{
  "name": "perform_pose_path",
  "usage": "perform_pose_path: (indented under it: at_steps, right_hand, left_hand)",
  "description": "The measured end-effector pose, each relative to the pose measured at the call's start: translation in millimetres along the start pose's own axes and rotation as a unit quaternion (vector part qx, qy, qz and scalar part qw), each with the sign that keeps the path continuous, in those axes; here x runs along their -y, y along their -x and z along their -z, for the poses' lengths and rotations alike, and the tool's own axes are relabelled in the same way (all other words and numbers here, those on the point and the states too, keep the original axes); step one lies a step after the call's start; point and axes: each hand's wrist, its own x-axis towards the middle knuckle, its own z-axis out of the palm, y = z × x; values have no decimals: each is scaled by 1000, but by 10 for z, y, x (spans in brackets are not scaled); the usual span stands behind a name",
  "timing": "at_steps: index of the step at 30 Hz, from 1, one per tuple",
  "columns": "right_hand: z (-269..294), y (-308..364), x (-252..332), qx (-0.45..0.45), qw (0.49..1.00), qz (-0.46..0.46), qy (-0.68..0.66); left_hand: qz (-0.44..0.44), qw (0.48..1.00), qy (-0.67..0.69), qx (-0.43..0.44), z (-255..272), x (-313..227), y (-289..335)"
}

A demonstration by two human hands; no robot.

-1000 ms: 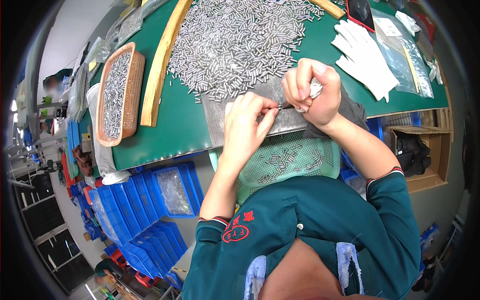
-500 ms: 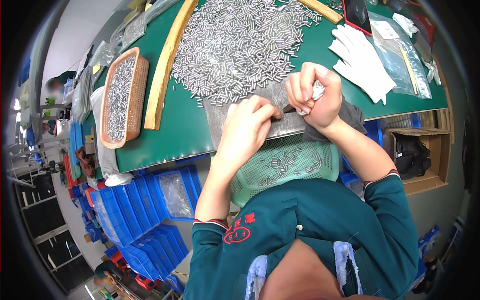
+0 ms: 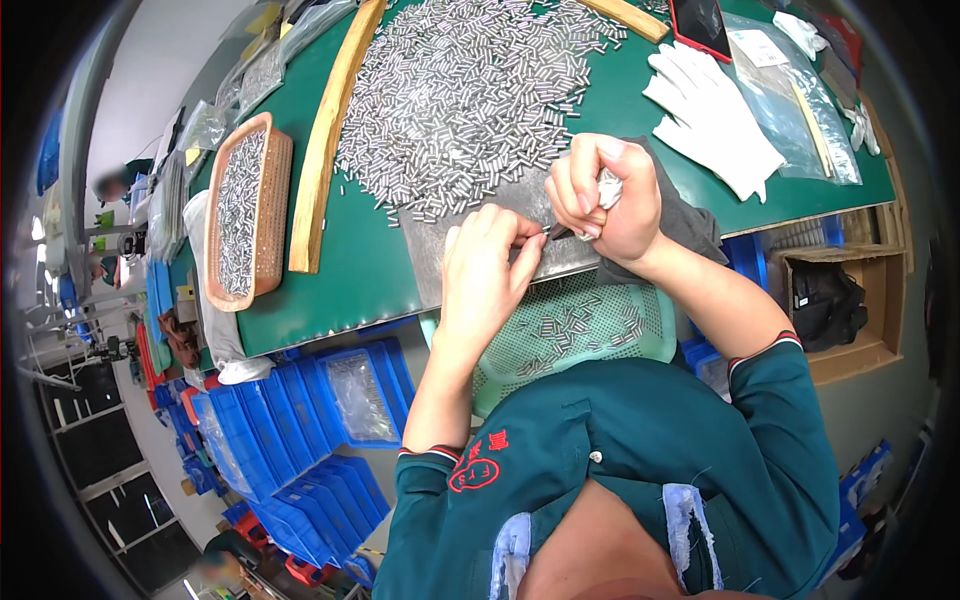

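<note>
My left hand (image 3: 488, 258) is closed, thumb and fingertips pinched on a small metal pin (image 3: 546, 230) that is mostly hidden. My right hand (image 3: 612, 190) makes a fist round a tool with a white-wrapped handle (image 3: 608, 186); its dark, narrow tip points at the pin. Both hands are over a grey slab (image 3: 424, 262) at the table's near edge. Just beyond lies a wide heap of small metal pins (image 3: 455, 110). Under the table edge, between my forearms, sits a green mesh basket (image 3: 660, 345) with scattered pins in it.
A wooden strip (image 3: 325, 165) flanks the heap's left side, another (image 3: 630, 18) its far right. A pink basket (image 3: 272, 215) of pins stands left. A dark cloth (image 3: 680, 225), white gloves (image 3: 715, 125) and a red-edged device (image 3: 700, 25) lie right. Blue bins (image 3: 290, 430) stand below left.
My right hand has shifted slightly left and down with the tool. The left fingers have turned, and a pin's end now shows at their tips. The whole view has shifted slightly.
</note>
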Motion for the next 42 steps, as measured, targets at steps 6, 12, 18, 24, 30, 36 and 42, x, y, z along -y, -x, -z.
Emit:
perform_pose_path:
  at_steps: [6, 12, 18, 24, 30, 36, 42]
  right_hand:
    - [11, 18, -12, 9, 1000, 11, 6]
    - [-85, 26, -35, 61, 988, 55, 133]
    - [40, -8, -1, -14, 1000, -7, 12]
    - [19, -6, 8, -29, 999, 22, 8]
    - [15, 14, -15, -14, 999, 26, 25]
    - [-44, -15, -65, 47, 976, 96, 188]
    - [2, -4, -19, 7, 997, 41, 59]
  left_hand:
    - [20, 1000, 19, 0, -25, 13, 16]
    - [6, 1000, 18, 0, 14, -10, -8]
    - [16, 999, 36, 11, 0, 22, 2]
    - [3, 999, 45, 8, -4, 30, -10]
    - [33, 997, 64, 12, -1, 22, -14]
    - [20, 999, 33, 20, 21, 13, -14]
    - [-59, 994, -1, 89, 173, -149, 91]
